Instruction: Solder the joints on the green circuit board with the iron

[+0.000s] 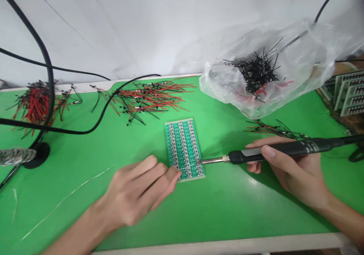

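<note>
A green circuit board panel (178,145) with three columns of small soldered parts lies on the green mat. My right hand (295,171) is closed round the black handle of a soldering iron (253,154). The iron's metal tip touches or nearly touches the lower right column of the board. My left hand (145,188) is closed in a pinch at the board's lower left edge. From its fingertips a thin solder wire (186,167) runs over the board toward the iron's tip. A longer silvery strand (66,203) lies on the mat left of my left hand.
Red and black wire leads lie in a pile (35,103) at the left and a bunch (153,95) behind the board. A clear plastic bag (227,92) holds black wires. Circuit boards (352,92) stand at the right. Black cables (93,128) cross the left side.
</note>
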`<state>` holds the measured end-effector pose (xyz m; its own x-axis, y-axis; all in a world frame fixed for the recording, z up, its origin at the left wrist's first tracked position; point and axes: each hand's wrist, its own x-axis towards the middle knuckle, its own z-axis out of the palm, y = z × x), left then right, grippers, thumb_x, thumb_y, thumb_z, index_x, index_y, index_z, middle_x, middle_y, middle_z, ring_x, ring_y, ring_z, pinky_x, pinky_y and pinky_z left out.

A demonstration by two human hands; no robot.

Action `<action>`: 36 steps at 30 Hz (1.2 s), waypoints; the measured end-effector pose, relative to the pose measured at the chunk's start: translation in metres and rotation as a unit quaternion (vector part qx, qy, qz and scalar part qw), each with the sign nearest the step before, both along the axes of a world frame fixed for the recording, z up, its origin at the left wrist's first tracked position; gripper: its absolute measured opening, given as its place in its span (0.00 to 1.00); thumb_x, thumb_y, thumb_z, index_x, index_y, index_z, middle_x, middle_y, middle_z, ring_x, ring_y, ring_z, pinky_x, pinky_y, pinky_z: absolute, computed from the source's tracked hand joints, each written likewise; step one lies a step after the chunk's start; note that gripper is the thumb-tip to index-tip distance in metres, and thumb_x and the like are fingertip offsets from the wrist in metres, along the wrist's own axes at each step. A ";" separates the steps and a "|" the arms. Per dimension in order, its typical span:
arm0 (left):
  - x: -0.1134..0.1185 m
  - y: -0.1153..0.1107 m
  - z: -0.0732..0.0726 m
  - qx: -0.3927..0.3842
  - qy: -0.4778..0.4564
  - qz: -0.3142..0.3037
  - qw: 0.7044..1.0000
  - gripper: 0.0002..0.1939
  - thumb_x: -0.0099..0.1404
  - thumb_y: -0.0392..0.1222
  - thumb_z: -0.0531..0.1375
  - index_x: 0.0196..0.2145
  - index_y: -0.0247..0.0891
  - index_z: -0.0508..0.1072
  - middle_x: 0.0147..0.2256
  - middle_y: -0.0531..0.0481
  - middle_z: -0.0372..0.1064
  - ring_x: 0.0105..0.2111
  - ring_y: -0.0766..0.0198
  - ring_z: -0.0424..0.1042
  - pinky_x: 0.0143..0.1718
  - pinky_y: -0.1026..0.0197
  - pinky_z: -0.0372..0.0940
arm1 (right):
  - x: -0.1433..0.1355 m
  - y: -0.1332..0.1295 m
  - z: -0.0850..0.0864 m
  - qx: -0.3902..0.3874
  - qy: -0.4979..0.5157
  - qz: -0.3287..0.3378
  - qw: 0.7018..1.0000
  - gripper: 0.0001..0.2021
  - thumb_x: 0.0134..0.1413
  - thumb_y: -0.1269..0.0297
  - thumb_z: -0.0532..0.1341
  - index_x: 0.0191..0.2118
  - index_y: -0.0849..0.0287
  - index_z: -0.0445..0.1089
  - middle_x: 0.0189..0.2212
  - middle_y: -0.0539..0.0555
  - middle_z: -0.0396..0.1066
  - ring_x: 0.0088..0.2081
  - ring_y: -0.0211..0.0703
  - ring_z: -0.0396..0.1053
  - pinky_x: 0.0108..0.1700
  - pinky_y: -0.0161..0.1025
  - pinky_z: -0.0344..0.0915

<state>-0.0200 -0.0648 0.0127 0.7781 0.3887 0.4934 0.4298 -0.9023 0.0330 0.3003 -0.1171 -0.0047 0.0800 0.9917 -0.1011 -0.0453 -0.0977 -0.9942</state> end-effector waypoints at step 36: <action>0.000 -0.002 -0.002 0.008 0.004 0.004 1.000 0.04 0.64 0.29 0.65 0.38 0.30 0.77 0.28 0.52 0.71 0.29 0.65 0.63 0.27 0.60 0.59 | 0.001 0.000 -0.002 0.014 -0.006 0.005 1.000 0.09 0.63 0.62 0.63 0.42 0.52 0.81 0.25 0.50 0.80 0.24 0.42 0.76 0.27 0.37 0.75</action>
<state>-0.0198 -0.0664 0.0102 0.7794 0.3868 0.4929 0.4364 -0.8996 0.0159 0.3016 -0.1174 -0.0064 0.0718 0.9947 -0.0729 -0.0329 -0.0707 -0.9970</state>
